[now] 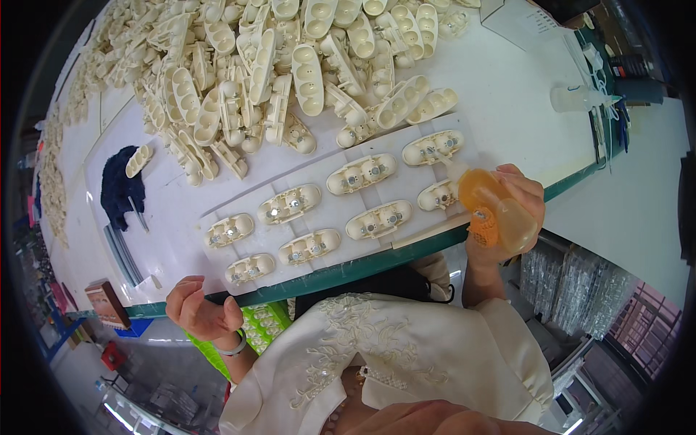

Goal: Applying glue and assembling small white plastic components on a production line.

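My right hand [523, 197] is wrapped round an amber squeeze bottle [487, 190] with an orange mesh band. The bottle is tilted, and its pale nozzle points at a cream oval plastic housing [433, 147] in the far row's right end. Part of the near row's rightmost housing [437, 196] is hidden behind the bottle. Several such housings with small silvery parts inside lie in two rows on a pale board [321, 219]. My left hand [197, 308] is at the table's near edge, holding nothing, its fingers loosely curled and the thumb apart.
A large heap of loose cream housings [250, 72] covers the far table. To the left are a dark blue cloth [116, 185], grey rods [122, 254] and a brown box [106, 304]. A clear bottle [573, 98] lies at the far right, near a white box [516, 23].
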`<control>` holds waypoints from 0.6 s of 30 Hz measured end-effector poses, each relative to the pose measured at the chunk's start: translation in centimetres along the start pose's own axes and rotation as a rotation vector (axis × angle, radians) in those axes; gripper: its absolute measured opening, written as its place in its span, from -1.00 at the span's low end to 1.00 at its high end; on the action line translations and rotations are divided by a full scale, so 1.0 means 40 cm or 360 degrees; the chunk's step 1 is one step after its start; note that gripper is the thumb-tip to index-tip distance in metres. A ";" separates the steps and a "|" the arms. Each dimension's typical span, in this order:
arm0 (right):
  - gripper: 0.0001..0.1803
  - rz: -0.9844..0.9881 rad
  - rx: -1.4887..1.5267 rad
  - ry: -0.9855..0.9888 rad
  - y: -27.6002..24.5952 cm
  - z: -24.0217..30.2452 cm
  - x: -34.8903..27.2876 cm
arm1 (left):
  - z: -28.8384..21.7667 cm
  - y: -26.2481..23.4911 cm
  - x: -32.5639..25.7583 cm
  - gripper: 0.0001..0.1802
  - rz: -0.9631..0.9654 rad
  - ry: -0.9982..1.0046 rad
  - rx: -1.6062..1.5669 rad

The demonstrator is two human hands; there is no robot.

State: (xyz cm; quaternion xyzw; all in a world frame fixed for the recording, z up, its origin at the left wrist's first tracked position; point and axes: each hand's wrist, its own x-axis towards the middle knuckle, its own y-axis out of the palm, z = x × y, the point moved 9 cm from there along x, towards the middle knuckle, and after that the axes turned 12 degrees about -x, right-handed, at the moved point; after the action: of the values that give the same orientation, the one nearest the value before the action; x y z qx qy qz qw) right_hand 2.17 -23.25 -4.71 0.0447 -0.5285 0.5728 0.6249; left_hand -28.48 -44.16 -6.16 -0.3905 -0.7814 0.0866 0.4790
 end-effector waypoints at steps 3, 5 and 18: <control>-0.67 -0.0130 0.0090 0.0003 -0.022 -0.021 -0.017 | 0.002 0.003 0.000 -0.55 0.0013 0.0006 -0.0009; -0.65 -0.0176 0.0072 -0.0019 -0.035 -0.036 -0.030 | 0.002 0.000 -0.001 -0.55 0.0024 0.0004 -0.0010; -0.58 -0.0103 -0.0075 -0.0007 -0.031 -0.039 -0.018 | -0.001 -0.007 -0.001 -0.57 0.0028 -0.0001 0.0023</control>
State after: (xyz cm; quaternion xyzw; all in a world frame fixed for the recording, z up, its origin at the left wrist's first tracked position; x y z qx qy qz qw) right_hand 4.23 -23.15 -5.22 0.0483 -0.5414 0.5396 0.6430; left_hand -28.57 -44.40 -6.03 -0.3939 -0.7774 0.0966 0.4808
